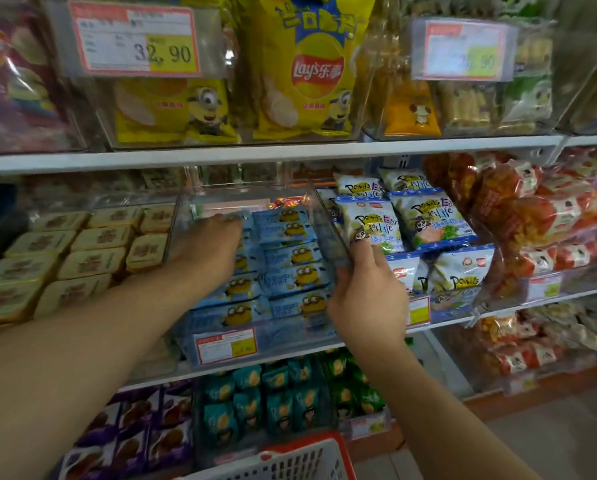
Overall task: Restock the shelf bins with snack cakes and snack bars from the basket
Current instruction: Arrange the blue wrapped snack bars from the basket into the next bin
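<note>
Basket point(304, 460) sits down low at the bottom edge. Left hand point(209, 249) lies flat, fingers together, on the blue snack packs point(292, 258) inside the clear bin point(255, 194); right hand point(366, 296) pinches its side wall.

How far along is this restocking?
The clear bin already holds two rows of blue snack packs. The left hand is reaching into it while the right hand grips its side wall. Whether the basket still holds stock is unclear.
</note>
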{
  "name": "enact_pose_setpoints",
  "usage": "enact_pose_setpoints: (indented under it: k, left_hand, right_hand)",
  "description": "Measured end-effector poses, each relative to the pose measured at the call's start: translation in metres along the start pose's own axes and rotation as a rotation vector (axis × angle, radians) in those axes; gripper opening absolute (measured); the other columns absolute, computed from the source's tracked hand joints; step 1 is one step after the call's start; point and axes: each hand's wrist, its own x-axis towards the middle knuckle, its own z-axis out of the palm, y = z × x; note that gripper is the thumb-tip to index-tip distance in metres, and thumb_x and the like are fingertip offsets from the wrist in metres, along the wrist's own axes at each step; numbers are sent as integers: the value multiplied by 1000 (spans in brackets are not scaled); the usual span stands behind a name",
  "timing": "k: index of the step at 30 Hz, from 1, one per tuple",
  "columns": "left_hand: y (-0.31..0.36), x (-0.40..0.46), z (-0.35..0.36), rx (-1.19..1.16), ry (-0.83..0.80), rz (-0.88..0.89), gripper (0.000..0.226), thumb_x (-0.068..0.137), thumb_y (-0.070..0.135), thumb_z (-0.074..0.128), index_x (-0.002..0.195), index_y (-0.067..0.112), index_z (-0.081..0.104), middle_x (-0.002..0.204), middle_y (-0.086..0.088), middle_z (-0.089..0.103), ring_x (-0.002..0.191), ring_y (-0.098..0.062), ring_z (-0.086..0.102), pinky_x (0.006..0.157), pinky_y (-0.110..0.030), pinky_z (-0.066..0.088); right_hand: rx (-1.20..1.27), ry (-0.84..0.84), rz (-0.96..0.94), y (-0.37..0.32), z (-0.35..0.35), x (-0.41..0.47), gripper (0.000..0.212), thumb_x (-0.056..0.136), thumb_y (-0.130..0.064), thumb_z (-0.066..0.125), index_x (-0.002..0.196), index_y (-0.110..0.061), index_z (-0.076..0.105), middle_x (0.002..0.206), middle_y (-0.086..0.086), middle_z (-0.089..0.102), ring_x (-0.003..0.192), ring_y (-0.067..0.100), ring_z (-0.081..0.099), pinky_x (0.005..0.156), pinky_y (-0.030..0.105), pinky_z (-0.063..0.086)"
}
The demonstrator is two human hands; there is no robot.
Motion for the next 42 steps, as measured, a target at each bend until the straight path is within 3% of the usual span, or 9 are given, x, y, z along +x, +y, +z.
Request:
enact_pose_setpoints:
  k: [7,10,15,24,28,31,36,39,42]
  left_hand:
    - [-5,-1,9,123,-112,13,84,91,6,60,159,41,27,153,-12,40,125,-36,54,87,-41,55]
    - [-2,-6,8,71,-174,-15,82,93,10,57,162,38,23,157,-11,31,138,-37,39,102,-49,50]
    - [3,-10,8,-91,-280,-44,83,95,15,54,165,29,12,161,-10,18,142,-38,27,108,-50,46]
    - [2,-8,9,-321,-385,-150,82,102,28,45,165,33,-7,172,-1,-14,157,-36,-6,127,-53,14]
    - [1,-22,0,-404,-306,-111,75,106,37,41,166,26,-4,173,-10,-7,159,-35,-4,129,-48,9]
    - [0,-48,-19,-498,-225,-54,69,108,33,43,166,17,9,172,-8,7,158,-32,10,127,-42,20]
    - [-4,-124,-48,-595,28,31,49,107,23,49,155,21,39,159,5,33,132,-18,48,102,-26,40]
    - [-15,-173,-49,-615,81,59,42,105,20,51,146,24,47,148,10,42,127,-8,47,104,-24,39]
    - [-32,-220,-33,-644,77,9,38,102,18,55,140,24,52,140,7,49,123,-12,51,99,-27,43]
  right_hand:
    - [43,23,-5,2,5,0,22,92,-12,61,112,-11,53,123,6,62,71,32,62,53,31,37]
    - [44,31,5,2,7,0,22,93,-12,61,113,-11,53,122,6,62,73,32,62,55,31,37]
    - [49,46,-9,3,9,0,21,92,-10,60,112,-10,53,122,7,63,69,32,60,52,31,37]
    - [5,51,-11,1,8,-1,16,95,-10,59,109,-12,50,122,6,61,65,31,60,48,31,42]
    - [-16,16,-3,-2,5,-1,23,92,-8,61,113,-11,51,125,8,62,70,35,64,50,31,42]
    - [-27,-10,-5,-5,1,-2,28,91,-7,62,116,-9,51,124,10,62,72,37,66,50,32,42]
    - [-126,-130,-3,-11,-13,-4,36,96,-9,59,129,-10,43,136,12,53,92,38,67,59,37,44]
    - [-103,-212,25,-18,-31,-15,56,95,-7,61,142,-5,32,144,19,44,105,41,64,68,44,50]
    - [-8,-226,38,-29,-48,-52,77,90,-9,67,151,-5,20,144,23,40,113,45,57,72,47,51]
